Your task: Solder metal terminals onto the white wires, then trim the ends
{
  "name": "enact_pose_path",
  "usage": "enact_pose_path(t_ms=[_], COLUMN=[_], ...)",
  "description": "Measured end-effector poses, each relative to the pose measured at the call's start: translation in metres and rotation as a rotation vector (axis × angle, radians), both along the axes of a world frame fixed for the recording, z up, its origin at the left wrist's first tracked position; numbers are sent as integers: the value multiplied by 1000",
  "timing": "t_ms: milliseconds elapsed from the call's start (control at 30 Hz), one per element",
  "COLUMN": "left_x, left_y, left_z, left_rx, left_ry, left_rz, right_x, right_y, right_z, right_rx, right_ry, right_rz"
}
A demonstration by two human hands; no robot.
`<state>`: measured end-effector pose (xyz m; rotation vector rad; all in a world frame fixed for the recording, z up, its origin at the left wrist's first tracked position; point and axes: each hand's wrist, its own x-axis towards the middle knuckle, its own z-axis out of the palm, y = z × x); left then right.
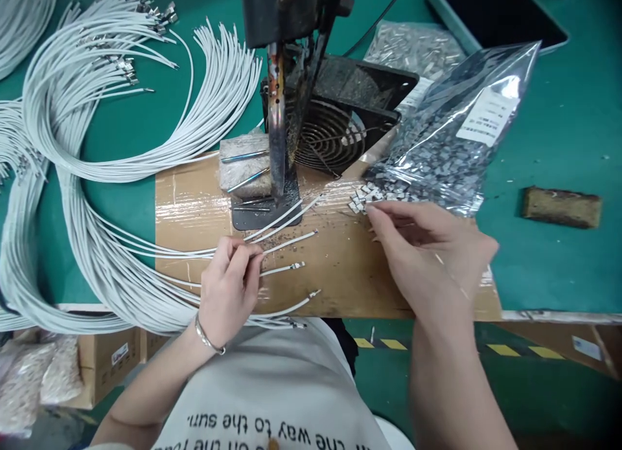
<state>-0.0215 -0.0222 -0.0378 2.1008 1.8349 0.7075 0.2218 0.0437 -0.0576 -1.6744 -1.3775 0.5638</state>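
Observation:
My left hand [230, 278] is closed in a pinch on white wires [286, 239], whose tips fan out to its right over brown cardboard. Small metal-looking fittings show on the ends of some of these wires. My right hand [432, 256] has thumb and fingers drawn together at the edge of a pile of small pale, square pieces [364, 196]. Whether a piece sits between those fingertips is hidden. The pile spills from the mouth of a shiny clear bag [447, 152] with many more such pieces inside.
A soldering iron [276, 126] hangs tip down from a dark stand, beside a wrapped block [245, 165] and a black fan [330, 136]. Looped wire bundles [72, 139] cover the left. A brown sponge-like block [561, 207] and a tablet-like device [500, 13] lie right.

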Motion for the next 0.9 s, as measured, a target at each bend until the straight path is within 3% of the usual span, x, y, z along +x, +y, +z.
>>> enact_pose_path(t_ms=[100,167,300,367,400,467,567,633,900], left_x=[-9,-17,-26,-22,-18,-9,1,3,1], left_y=[1,1,5,8,10,15,21,24,25], left_z=[12,27,61,69,70,63,46,37,36], left_rx=[3,-81,-479,-710,-833,-977,-914,-892,-861], left_ry=[-3,-103,-344,-522,-631,-861,-1135,-1236,-1284], left_rz=[-59,-147,-447,-568,-565,-414,-19,129,186], right_x=[-5,-7,-9,-10,-11,-12,-18,-24,-61], right_y=[5,6,2,-4,-7,-15,-28,-35,-46], right_z=[2,4,3,2,2,2,4,6,27], right_rx=[-4,9,19,30,32,14,-86,-159,-249], right_ry=[-171,-304,-465,-421,-379,-276,-34,144,475], right_rz=[117,172,208,190,173,117,8,-13,302])
